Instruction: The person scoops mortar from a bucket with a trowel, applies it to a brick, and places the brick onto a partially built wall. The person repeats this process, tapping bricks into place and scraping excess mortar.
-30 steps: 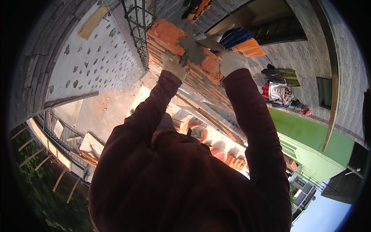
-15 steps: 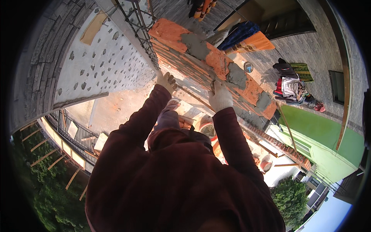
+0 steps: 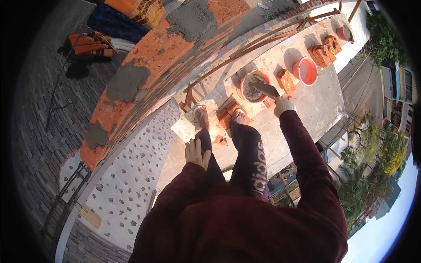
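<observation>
My right hand [image 3: 284, 106], in a pale glove, is closed round the handle of a trowel [image 3: 267, 90]. The trowel's blade reaches over the rim of a red bucket [image 3: 242, 87] holding grey mortar [image 3: 252, 90]. My left hand [image 3: 197, 154], also gloved, lies with fingers spread against my left leg, holding nothing. Up and to the left stands an orange brick wall [image 3: 155, 48] with grey mortar patches [image 3: 128, 82] on its top.
Loose bricks [image 3: 286, 81] lie right of the mortar bucket, with a second red bucket [image 3: 305, 71] and a brick stack [image 3: 322, 55] beyond. Bricks [image 3: 230, 113] sit by my feet. Wooden poles [image 3: 263, 46] run along the wall; steel bars [image 3: 72, 188] rise at its end.
My view has swung right, away from the wall top. Both hands have left the wall: the right is over the mortar bucket with the trowel, the left is down by my leg.
</observation>
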Demonstrator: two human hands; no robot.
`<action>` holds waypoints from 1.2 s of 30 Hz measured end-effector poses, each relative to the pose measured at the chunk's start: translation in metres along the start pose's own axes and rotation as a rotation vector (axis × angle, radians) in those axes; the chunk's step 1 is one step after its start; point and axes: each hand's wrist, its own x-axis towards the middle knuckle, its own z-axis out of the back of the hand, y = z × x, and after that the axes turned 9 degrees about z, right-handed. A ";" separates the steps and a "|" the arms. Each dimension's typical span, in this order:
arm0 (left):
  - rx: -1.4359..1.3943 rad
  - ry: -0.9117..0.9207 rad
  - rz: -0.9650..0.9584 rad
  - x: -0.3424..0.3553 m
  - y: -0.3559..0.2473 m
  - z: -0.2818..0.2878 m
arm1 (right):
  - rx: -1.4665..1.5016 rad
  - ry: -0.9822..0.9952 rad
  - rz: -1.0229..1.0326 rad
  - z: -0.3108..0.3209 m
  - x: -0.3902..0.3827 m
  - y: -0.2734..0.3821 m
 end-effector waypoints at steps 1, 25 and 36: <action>0.048 0.053 -0.024 -0.006 0.005 -0.012 | 0.036 0.041 -0.080 -0.021 0.029 -0.005; 0.147 0.293 -0.037 0.027 0.044 -0.021 | 1.502 0.126 -0.220 -0.281 0.175 -0.053; -1.866 -0.664 0.586 0.038 0.040 0.157 | 1.439 0.089 -0.012 0.002 -0.108 -0.020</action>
